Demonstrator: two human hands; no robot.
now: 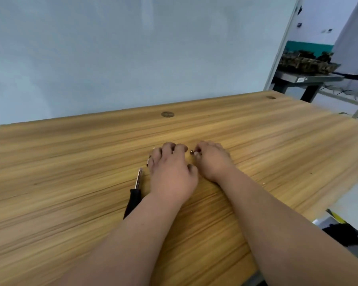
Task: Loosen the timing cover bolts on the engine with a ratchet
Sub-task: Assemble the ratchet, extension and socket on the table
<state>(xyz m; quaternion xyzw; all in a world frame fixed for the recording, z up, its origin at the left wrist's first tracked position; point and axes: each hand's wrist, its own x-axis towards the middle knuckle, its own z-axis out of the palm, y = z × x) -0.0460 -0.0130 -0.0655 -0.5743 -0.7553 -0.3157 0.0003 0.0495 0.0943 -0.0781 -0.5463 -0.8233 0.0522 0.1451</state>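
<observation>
Head view, looking down at a pale wood-grain table. A ratchet with a black handle and silver metal shaft lies on the table, just beside the left wrist. The left hand rests knuckles-up with its fingers curled down. Bits of metal show at its fingertips, but I cannot tell what it grips. The right hand pinches a small dark metal piece at its fingertips, close to the left hand.

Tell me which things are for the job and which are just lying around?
For the job: ratchet, lying by the left hand; small bolt-like piece, pinched by the right hand.
Just lying about: round cap in the table; black bundle off the table.
</observation>
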